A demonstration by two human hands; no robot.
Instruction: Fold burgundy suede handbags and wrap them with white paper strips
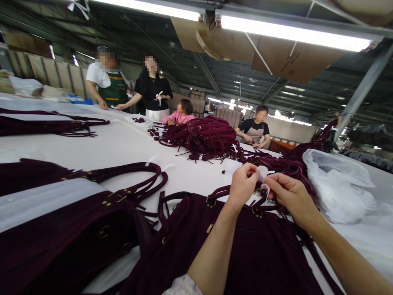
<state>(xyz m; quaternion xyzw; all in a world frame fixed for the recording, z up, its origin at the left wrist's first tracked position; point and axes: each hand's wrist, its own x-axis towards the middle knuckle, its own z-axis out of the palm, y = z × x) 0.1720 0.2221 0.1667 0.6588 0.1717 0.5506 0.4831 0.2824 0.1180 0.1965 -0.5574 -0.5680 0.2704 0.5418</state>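
Note:
In front of me, my left hand [244,184] pinches a small round white tag [262,173] between thumb and fingers. Close by on its right, my right hand [290,194] is closed in a pinch on a thin white string [267,191], which hangs below its fingertips. Whether the string is joined to the tag I cannot tell. Both hands are above a dark maroon handbag [245,246] with brass-coloured rings, and its handles partly pass behind my hands. Another maroon handbag [70,237] lies to the left, wrapped in part by a white sheet [52,200].
A large heap of maroon straps [202,135] lies on the white table [123,143]. To the right stands a clear plastic bag [340,188] with white contents. Across the table are several people, including one in a green apron [115,88]. More maroon bags [39,125] lie far left.

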